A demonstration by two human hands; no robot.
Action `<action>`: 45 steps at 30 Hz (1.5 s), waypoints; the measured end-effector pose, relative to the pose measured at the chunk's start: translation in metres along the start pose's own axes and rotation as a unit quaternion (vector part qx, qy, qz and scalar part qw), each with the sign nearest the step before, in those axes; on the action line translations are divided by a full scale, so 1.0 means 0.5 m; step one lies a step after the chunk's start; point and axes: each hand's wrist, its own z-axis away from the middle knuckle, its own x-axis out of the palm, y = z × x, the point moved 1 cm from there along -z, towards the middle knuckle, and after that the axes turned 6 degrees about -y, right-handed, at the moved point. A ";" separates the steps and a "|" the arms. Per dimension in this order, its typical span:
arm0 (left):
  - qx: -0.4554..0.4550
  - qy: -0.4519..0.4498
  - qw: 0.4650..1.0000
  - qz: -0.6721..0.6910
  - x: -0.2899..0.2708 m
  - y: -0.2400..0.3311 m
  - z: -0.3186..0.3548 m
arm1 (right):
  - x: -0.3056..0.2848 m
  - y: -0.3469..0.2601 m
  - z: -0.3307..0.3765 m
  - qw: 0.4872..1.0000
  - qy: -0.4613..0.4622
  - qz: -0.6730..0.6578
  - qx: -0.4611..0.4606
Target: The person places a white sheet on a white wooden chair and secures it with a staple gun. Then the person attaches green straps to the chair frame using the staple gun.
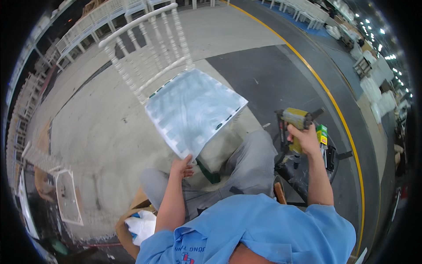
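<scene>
A white wooden chair [187, 110] with a spindle back stands tilted in front of me. Its seat is under a pale bluish-white covering, and one corner points toward my lap. That near corner is in the grip of my left hand [181, 167], thumb on top; the undersides of its fingers are partly hidden. Off to my right, my right hand [304, 137] is wrapped round the handle of a yellow and black nail gun [296, 118]. The nail gun is held apart from the chair, above a dark stand beside my right knee.
A green and yellow box [322, 133] lies on the dark stand [303, 178] with other tools. By my left hip is an open brown carton [125, 222] with white material. A white frame [70, 198] is at the left; rows of white furniture [101, 20] line the back.
</scene>
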 end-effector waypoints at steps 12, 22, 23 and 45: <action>0.197 -0.002 0.958 0.206 -0.025 0.024 0.050 | 0.084 0.036 -0.241 0.987 -0.090 0.048 0.128; 0.099 0.016 0.989 0.109 -0.006 0.006 0.042 | 0.123 0.163 -0.448 0.959 -0.142 0.114 0.216; 0.092 0.022 0.990 0.106 -0.004 0.004 0.040 | 0.125 0.168 -0.456 0.957 -0.143 0.121 0.221; 0.063 0.040 0.997 0.029 -0.021 -0.026 -0.005 | 0.231 0.178 -0.424 0.941 -0.163 0.172 0.244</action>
